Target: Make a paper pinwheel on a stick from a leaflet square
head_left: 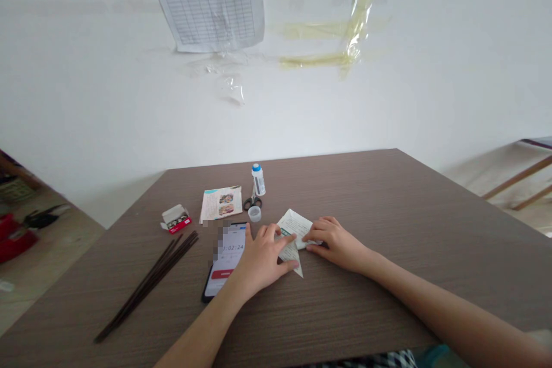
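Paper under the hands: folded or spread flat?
Folded. The sheet of paper shows angled edges and a pointed corner, not a flat rectangle, between the left hand and right hand.

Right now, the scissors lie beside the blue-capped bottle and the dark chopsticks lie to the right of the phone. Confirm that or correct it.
Wrong on one point: the head view shows the dark chopsticks to the left of the phone, not the right. The scissors do lie beside the blue-capped bottle.

I have the single head-worn camera looking forward and down from above the near side of the brown laminate table (388, 207), close over the left hand (261, 259) and right hand (336, 244), with the white wall (409, 103) beyond.
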`<act>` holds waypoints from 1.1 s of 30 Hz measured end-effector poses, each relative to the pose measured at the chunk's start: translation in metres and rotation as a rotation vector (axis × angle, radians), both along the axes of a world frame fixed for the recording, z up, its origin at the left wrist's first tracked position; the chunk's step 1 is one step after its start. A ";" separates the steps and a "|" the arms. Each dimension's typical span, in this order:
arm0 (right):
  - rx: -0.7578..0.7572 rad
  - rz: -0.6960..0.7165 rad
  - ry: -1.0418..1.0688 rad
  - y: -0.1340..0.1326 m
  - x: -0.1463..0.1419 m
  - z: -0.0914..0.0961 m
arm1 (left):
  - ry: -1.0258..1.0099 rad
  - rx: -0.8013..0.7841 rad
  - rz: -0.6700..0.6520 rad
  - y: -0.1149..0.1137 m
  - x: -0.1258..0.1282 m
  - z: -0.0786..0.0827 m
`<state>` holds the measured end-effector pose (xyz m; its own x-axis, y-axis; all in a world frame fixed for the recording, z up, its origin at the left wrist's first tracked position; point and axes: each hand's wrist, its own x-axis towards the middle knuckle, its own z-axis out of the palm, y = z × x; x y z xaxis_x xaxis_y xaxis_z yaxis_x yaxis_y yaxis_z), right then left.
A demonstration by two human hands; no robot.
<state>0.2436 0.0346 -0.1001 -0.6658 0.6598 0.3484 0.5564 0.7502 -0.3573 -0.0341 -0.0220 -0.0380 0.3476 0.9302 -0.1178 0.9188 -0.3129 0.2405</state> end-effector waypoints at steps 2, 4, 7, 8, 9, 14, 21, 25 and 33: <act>0.006 -0.002 0.000 0.000 0.000 0.000 | 0.006 -0.001 0.004 -0.001 0.001 0.001; 0.012 -0.007 0.003 -0.001 0.000 0.001 | 0.008 0.019 0.001 -0.002 0.001 0.002; 0.010 -0.013 0.005 -0.001 0.000 0.001 | 0.001 0.023 0.002 -0.001 0.000 0.000; 0.010 -0.014 0.006 -0.001 0.000 0.001 | -0.009 0.020 0.002 0.000 0.000 -0.001; 0.013 -0.012 0.008 -0.001 0.000 0.000 | -0.016 0.013 0.003 0.001 -0.001 -0.002; 0.040 0.018 0.025 0.001 0.001 -0.003 | -0.047 0.053 0.001 0.003 -0.004 -0.010; -0.010 -0.010 0.005 -0.001 0.001 0.001 | -0.043 0.041 -0.013 0.003 -0.005 -0.012; -0.015 0.004 -0.012 0.000 0.000 0.001 | -0.013 0.015 -0.012 0.002 -0.004 -0.007; -0.026 -0.019 -0.002 -0.003 -0.001 0.007 | -0.025 0.036 -0.025 0.001 -0.004 -0.006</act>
